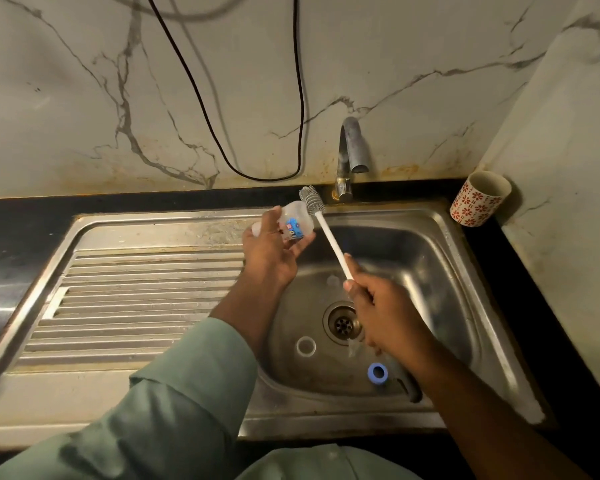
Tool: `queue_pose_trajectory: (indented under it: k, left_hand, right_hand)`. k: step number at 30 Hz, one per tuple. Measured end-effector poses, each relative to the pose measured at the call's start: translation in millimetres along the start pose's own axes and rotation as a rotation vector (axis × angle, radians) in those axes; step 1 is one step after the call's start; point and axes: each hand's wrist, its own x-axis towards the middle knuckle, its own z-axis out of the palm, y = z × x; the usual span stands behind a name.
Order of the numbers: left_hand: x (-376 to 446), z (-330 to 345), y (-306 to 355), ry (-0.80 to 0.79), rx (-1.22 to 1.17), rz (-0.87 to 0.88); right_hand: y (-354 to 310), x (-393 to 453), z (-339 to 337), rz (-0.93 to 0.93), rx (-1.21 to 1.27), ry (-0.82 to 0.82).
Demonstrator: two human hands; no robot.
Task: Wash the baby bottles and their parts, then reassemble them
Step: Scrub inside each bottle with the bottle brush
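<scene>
Above a stainless steel sink, a left hand grips a small clear plastic baby bottle near the back rim; the right hand clutches a white-handled grey bottle brush beside it.

Bottle and brush held over the sink, loose parts lying in the basin.

The bottle is small, clear plastic with a blue printed label; the left hand grips it tilted above the basin's left rim. The brush has a grey bristled head and a long white handle, pinched at its lower end by the right hand, with the head just beside the bottle. In the sink a white ring lies flat left of the drain, and a blue ring lies nearer the front wall.
</scene>
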Motion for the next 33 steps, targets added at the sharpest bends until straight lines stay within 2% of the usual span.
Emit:
queue_pose_trajectory:
  k: [4, 7, 11, 14, 19, 22, 24, 27, 28, 30, 33]
  left_hand:
    - [4, -5, 6, 0.038, -0.12, 0.052]
    - [1, -2, 2, -0.011, -0.008, 0.054]
    - [4, -1, 6, 0.029, -0.071, 0.098]
    - [3, -2, 7, -0.063, 0.027, 0.112]
    - [6, -10, -2, -0.037, 0.047, 0.188]
    - [8, -16, -14, -0.171, 0.194, 0.184]
    - [12, -23, -23, -0.235, 0.364, 0.27]
    - [29, -37, -32, -0.153, 0.865, 0.58]
    - [37, -43, -36, -0.123, 1.027, 0.633]
    - [61, -52, -46, -0.123, 1.324, 0.659]
    - [93, -56, -67, -0.195, 1.828, 0.605]
  right_hand:
    - [1, -19, 5, -0.129, -0.131, -0.056]
    - [5, -4, -1, -0.055, -0.072, -0.001]
    - [2, -9, -4, -0.101, -0.101, -0.054]
    - [7, -4, -8, -0.017, -0.01, -0.033]
    - [18, -12, -8, -0.017, 0.04, -0.077]
    - [30, 6, -4, 0.115, 0.085, -0.097]
    - [40, 14, -4, 0.15, 0.06, -0.128]
    - [66, 16, -8, 0.192, 0.008, -0.09]
    - [75, 18, -11, 0.218, -0.01, -0.073]
    - [88, 31, -15, 0.249, -0.02, -0.049]
    - [101, 53, -17, 0.244, -0.06, -0.023]
